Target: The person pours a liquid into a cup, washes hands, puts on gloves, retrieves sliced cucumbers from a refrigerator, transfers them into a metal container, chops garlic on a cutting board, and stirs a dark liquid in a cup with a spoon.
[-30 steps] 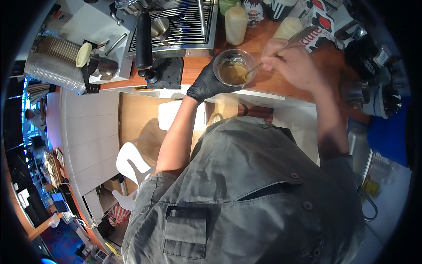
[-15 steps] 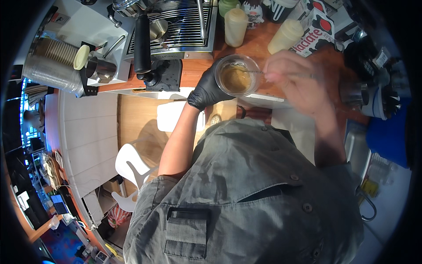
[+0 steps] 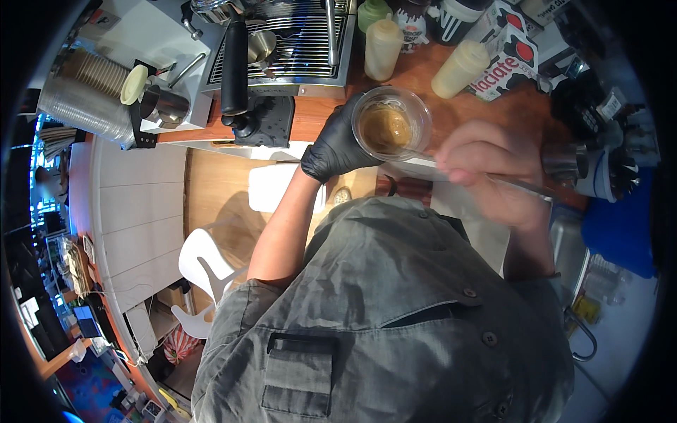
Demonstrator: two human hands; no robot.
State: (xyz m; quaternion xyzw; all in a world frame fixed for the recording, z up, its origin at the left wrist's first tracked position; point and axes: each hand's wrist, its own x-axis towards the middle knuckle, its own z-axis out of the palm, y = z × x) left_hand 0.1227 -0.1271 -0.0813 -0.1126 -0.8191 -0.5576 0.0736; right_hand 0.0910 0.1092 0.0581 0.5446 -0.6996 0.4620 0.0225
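Observation:
My left hand (image 3: 333,146), in a black glove, wraps round a clear plastic cup (image 3: 421,116) above the counter's front edge. Brown, coffee-like liquid (image 3: 386,129) with a lighter patch covers the cup's bottom. In my bare right hand (image 3: 497,169), slightly smeared by motion, is a long, thin metal spoon (image 3: 523,186). Its shaft slants from behind the hand down into the cup. The end in the liquid is hidden, so the spoon is named by its handle alone.
Beyond the cup, two cream squeeze bottles (image 3: 381,51) (image 3: 460,69) and a carton (image 3: 509,65) stand on the wooden counter (image 3: 451,113). An espresso machine's drip grate (image 3: 300,56) lies left, with a portafilter (image 3: 235,77). Stacked cups (image 3: 84,106) sit far left; a metal cup (image 3: 564,161) stands right.
My right hand has moved down and toward me, and the spoon now enters over the cup's near right side. The cup, still in my left hand, has shifted slightly right.

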